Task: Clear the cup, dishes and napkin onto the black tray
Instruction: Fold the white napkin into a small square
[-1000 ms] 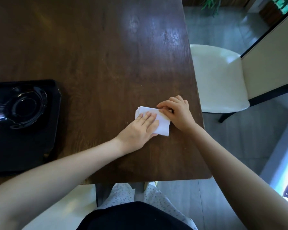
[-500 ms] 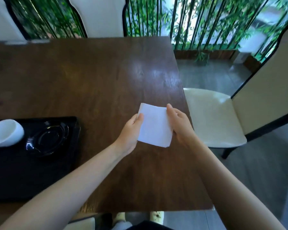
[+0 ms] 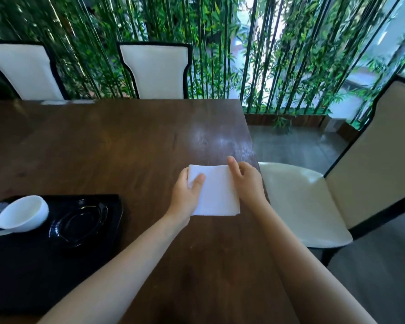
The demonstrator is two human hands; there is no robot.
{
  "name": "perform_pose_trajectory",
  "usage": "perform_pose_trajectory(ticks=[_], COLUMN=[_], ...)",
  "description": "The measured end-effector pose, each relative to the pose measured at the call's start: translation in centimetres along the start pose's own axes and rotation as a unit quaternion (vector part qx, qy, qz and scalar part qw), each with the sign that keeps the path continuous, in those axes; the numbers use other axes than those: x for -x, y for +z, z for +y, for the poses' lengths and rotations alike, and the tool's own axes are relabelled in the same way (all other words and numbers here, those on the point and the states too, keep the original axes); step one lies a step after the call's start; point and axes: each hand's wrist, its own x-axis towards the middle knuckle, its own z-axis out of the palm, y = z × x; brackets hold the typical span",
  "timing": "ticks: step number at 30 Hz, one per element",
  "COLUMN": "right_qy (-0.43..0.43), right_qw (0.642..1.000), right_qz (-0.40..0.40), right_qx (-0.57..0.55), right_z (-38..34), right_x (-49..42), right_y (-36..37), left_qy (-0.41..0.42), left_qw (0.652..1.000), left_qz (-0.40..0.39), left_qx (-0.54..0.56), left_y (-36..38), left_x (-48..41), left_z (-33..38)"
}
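Observation:
A folded white napkin (image 3: 216, 191) is held above the dark wooden table (image 3: 117, 146), near its right edge. My left hand (image 3: 187, 195) grips the napkin's left side, thumb on top. My right hand (image 3: 248, 181) pinches its right edge. At the left, the black tray (image 3: 45, 272) lies on the table. A white cup (image 3: 21, 215) rests tipped on its side at the tray's far left corner. Beside the cup, a glossy black dish (image 3: 80, 222) sits on the tray.
A cream chair (image 3: 313, 202) stands close against the table's right side. Two white-backed chairs (image 3: 154, 69) line the far side, with bamboo stems and glass behind them. The table's right edge runs just past my right hand.
The napkin was pressed flat on the table a second ago; both hands have lifted it and now hold it by its sides. The view has tilted upward, showing the chairs and bamboo.

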Motion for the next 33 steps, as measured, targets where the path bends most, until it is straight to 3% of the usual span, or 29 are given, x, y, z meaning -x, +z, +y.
perform_pose_trajectory(ticks=[4,10,16,20,26,33], right_qy=[0.003,0.025,0.092,0.033,-0.086,-0.181], right_qw=[0.994,0.997,0.993,0.996,0.993,0.971], right_qz=[-0.089,0.013,-0.074,-0.074,-0.081,-0.142], right_qx=[-0.063,-0.067,0.003,0.038,-0.016,-0.066], right_z=[0.8,0.1,-0.1,-0.6,-3.2,-10.6], right_x=[0.2,0.1,-1.5,-2.3,-2.5,-0.6], right_y=[-0.6,1.5,1.9,2.5,5.5,12.2], left_qy=[-0.011,-0.033,-0.113,-0.147,-0.056,0.038], left_qw=[1.0,0.996,0.988,0.983,0.964,0.926], left_qz=[0.009,0.034,0.039,0.109,0.252,0.369], left_qx=[0.02,0.079,0.097,-0.001,-0.059,-0.073], left_y=[-0.8,0.3,0.5,0.7,-2.1,-11.4], left_x=[-0.5,-0.9,-1.7,-2.7,-2.5,-1.6], left_z=[-0.1,-0.4,0.1,0.7,1.2,2.5])
